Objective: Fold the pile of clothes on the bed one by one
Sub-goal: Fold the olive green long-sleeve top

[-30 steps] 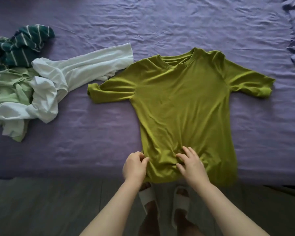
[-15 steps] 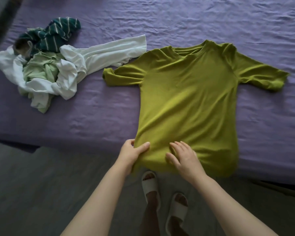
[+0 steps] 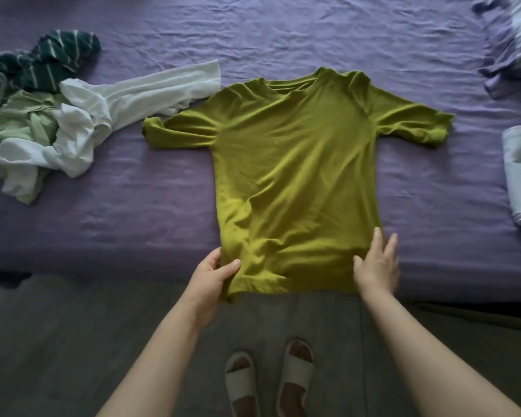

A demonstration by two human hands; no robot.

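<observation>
The olive-green T-shirt (image 3: pixel 295 182) lies face up near the middle of the purple bed (image 3: pixel 139 212), collar toward 12 o'clock, sleeves out to 9 and 3, hem draping over the bed's near edge at 6 o'clock. A second ago both hands sat close together at the middle of the hem, where the cloth was bunched; now they are at opposite hem corners. The left hand (image 3: pixel 212 273) pinches the corner at 7 o'clock, thumb on top and fingers curled beneath. The right hand (image 3: pixel 376 266) has slid out to the 5 o'clock corner and lies with fingers spread and straight, pressing the cloth flat, its fingertips reaching onto the sheet.

The lower body now looks wider and smoother, though diagonal creases run across the front. This reads as the end of the flattening step, with the first fold likely next.

The unfolded pile (image 3: pixel 42 121), white, pale green and dark striped pieces, waits at 10 o'clock, so most of the task remains.
</observation>
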